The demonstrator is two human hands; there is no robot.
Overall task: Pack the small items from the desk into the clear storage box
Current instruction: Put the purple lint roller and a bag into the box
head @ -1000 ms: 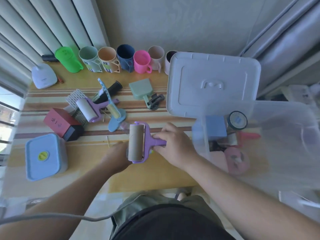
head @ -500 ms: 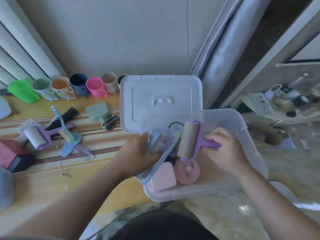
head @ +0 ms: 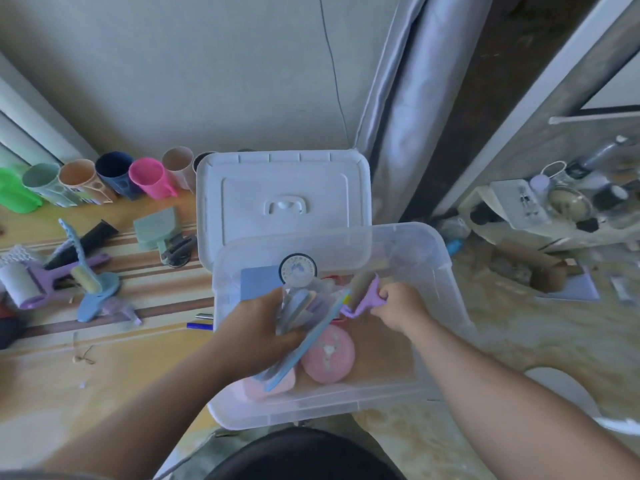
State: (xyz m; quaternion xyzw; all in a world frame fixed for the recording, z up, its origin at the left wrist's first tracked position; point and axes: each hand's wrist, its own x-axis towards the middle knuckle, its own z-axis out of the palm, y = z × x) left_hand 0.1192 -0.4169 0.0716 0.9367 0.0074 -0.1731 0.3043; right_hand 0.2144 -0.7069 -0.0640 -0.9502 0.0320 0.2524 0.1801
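inside clear box (head: 446,282), right hand (head: 398,304) grips purple roller (head: 363,292).

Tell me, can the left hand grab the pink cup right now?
Probably not yet. The left hand is inside the clear storage box, gripping a bundle of flat items. The pink cup stands unblocked at the desk's back; the hand must first let go.

clear storage box (head: 446,271) | open, overhanging desk edge | purple roller (head: 363,292) inside

Domestic room in a home. Indicators: wooden desk (head: 41,386) against a plain wall, row of plastic cups (head: 114,178), grey curtain (head: 398,126), marble-pattern floor (head: 519,334).
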